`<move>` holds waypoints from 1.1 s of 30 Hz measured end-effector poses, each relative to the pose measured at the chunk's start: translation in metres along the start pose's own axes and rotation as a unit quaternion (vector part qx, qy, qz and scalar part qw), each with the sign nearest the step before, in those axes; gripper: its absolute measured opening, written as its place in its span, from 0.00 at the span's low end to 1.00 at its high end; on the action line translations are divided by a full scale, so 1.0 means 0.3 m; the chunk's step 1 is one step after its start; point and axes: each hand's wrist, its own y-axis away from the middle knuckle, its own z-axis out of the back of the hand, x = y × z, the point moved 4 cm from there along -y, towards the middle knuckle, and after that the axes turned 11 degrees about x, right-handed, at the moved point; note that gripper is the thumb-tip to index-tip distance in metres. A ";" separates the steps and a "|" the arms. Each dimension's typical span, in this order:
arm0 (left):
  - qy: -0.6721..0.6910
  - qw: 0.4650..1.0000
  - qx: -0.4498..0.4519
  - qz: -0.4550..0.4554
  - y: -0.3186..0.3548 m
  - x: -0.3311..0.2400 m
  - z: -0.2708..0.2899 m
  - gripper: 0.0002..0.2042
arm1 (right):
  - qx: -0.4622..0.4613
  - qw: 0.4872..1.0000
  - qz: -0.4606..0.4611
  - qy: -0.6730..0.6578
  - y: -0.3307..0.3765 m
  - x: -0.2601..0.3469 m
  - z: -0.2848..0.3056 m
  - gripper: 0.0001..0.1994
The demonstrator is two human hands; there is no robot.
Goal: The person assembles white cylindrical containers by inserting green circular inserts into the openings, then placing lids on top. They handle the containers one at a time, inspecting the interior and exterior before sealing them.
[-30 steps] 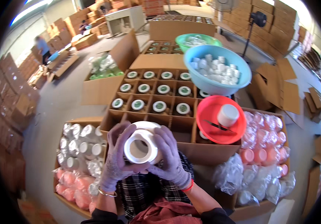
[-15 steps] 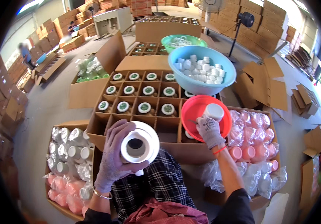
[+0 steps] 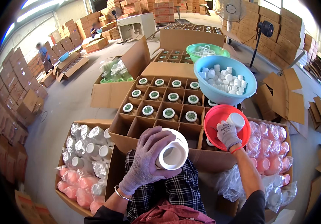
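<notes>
The left hand (image 3: pixel 145 158), in a grey knitted glove, grasped a white container (image 3: pixel 172 152), with the fingers over its far side and the thumb beneath it. This container was held tilted above the person's lap, near the front edge of the divided carton (image 3: pixel 212 159), and its round opening faced toward the camera. The right hand (image 3: pixel 228 135), gloved also, reached into a red bowl (image 3: pixel 212 115); its fingers were bent close to a white cup (image 3: pixel 236 121) which lay there, but I cannot tell whether they pinched something, because the fingertips were partly hidden.

The red bowl rested on the right front corner of the divided carton. In the compartments to its left and behind stood jars (image 3: pixel 168 112) with white rims and green centres. A light blue basin (image 3: pixel 224 96), filled with small white caps (image 3: pixel 226 79), was just behind the red bowl, and beyond it was a green basin (image 3: pixel 194 56).

To the left were bagged white vessels (image 3: pixel 92 149) and, nearer, bagged pink pieces (image 3: pixel 83 197); to the right were more pink vessels (image 3: pixel 275 161) in clear plastic. Farther away, a black fan (image 3: pixel 266 28) stood before stacked cartons (image 3: pixel 269 50).
</notes>
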 end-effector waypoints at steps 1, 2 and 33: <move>-0.007 1.000 0.000 -0.001 -0.004 -0.010 -0.007 0.39 | -0.012 1.000 -0.007 -0.009 0.006 -0.003 0.003 0.09; -0.008 1.000 -0.006 -0.003 -0.009 -0.023 -0.010 0.38 | -0.025 0.999 -0.011 -0.018 0.012 -0.002 0.006 0.08; -0.205 0.975 -0.068 0.049 0.160 0.010 0.095 0.36 | -0.086 0.442 0.138 -0.882 0.409 0.336 0.255 0.04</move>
